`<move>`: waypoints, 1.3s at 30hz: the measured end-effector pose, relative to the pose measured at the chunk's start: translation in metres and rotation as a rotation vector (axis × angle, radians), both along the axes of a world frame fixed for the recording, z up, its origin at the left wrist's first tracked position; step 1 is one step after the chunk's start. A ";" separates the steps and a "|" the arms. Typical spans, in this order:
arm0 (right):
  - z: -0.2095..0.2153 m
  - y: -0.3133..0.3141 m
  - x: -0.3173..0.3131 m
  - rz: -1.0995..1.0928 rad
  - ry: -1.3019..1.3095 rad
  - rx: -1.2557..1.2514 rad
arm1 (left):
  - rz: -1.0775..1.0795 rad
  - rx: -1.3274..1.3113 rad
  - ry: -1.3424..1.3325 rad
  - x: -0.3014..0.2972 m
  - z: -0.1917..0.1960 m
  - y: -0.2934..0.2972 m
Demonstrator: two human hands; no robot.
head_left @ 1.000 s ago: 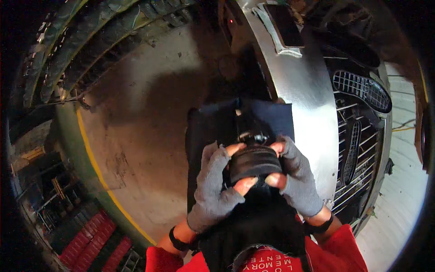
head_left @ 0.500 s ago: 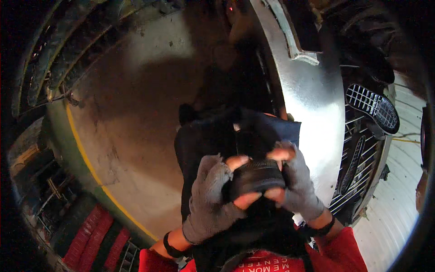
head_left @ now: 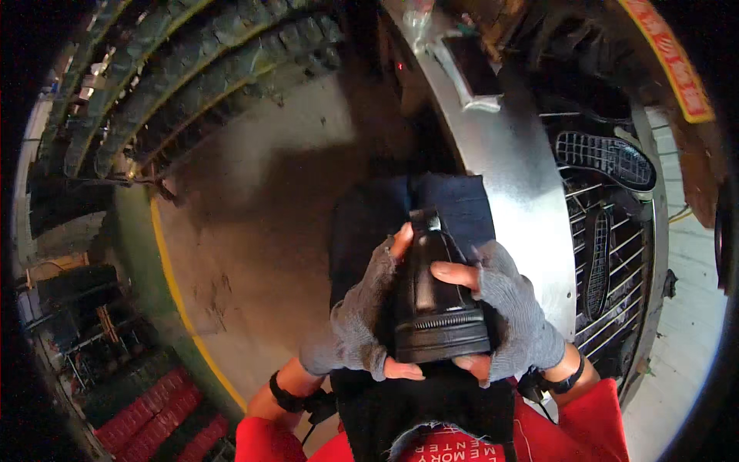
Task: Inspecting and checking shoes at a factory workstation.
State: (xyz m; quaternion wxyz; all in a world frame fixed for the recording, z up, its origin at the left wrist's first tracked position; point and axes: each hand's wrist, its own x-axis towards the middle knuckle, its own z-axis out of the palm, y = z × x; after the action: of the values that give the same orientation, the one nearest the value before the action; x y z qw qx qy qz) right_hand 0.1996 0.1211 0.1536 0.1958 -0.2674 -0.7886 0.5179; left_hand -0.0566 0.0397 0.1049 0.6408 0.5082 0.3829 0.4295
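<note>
A black shoe (head_left: 435, 289) is held over my lap, its narrower end pointing away from me. Its thick rounded end, edged with a ridged band, faces my body. My left hand (head_left: 358, 316), in a grey fingerless glove, grips the shoe's left side. Across from it, my right hand (head_left: 516, 312), gloved the same way, is closed round the right side, with a fingertip pressed on the shiny black upper. Dark cloth (head_left: 466, 200) lies under and beyond the shoe.
At my right runs a shiny metal worktop (head_left: 523, 231). Past it, a wire rack (head_left: 616, 281) bears a large grid-patterned sole (head_left: 604, 158) and a narrower black sole (head_left: 597, 266). Shelving with rows of dark items (head_left: 208, 58) stands far left; a yellow floor line (head_left: 181, 300) curves nearby.
The shoe has been turned in my hands, so its upper and narrow end now show beyond the ridged band. My hands have shifted along its sides, and the view has swung slightly.
</note>
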 end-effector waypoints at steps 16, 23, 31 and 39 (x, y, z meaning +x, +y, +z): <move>0.025 -0.129 0.234 -0.995 0.178 -0.551 | -0.369 1.025 0.849 0.134 0.090 0.025; -0.038 -0.241 0.436 -1.520 -0.525 -0.072 | -0.056 0.564 0.710 0.012 -0.056 -0.038; -0.074 -0.215 0.393 -1.444 -1.205 0.321 | 0.064 0.114 0.501 0.045 -0.072 -0.037; -0.151 -0.054 0.314 -1.205 -0.847 0.192 | 0.054 -0.012 0.201 0.054 -0.085 -0.015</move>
State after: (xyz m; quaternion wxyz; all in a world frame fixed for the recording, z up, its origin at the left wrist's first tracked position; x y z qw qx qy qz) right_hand 0.5134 0.0672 0.0031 0.1476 -0.8122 -0.5550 0.1021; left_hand -0.0028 0.0249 0.0195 0.5904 0.5343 0.4613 0.3914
